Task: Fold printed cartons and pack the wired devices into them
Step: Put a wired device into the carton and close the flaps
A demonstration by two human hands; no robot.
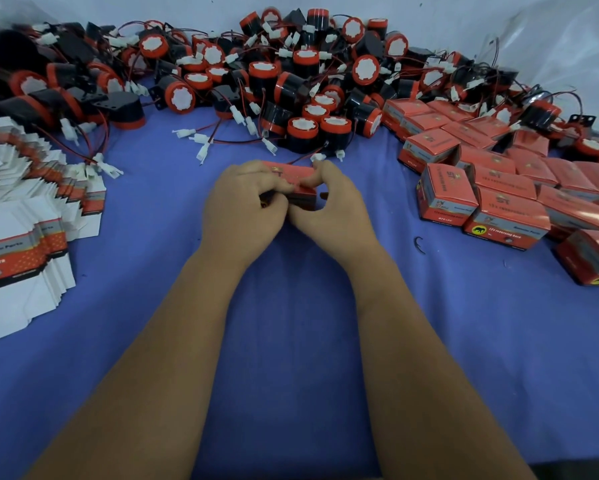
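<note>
A small red printed carton [300, 183] sits on the blue cloth at the middle of the table, held between both hands. My left hand [244, 206] grips its left side with fingers curled over the top. My right hand [331, 202] pinches its right side, thumb and fingers bent round the flap. Most of the carton is hidden by my fingers, so I cannot tell whether a device is inside. A big heap of black-and-red wired devices [291, 81] with white plugs lies just beyond the carton.
Flat unfolded cartons [24, 230] are stacked in a fanned pile at the left. Closed red cartons [499, 188] crowd the right side. Loose white plugs on red wires [201, 140] trail onto the blue cloth [291, 341]. A white sheet hangs at the back.
</note>
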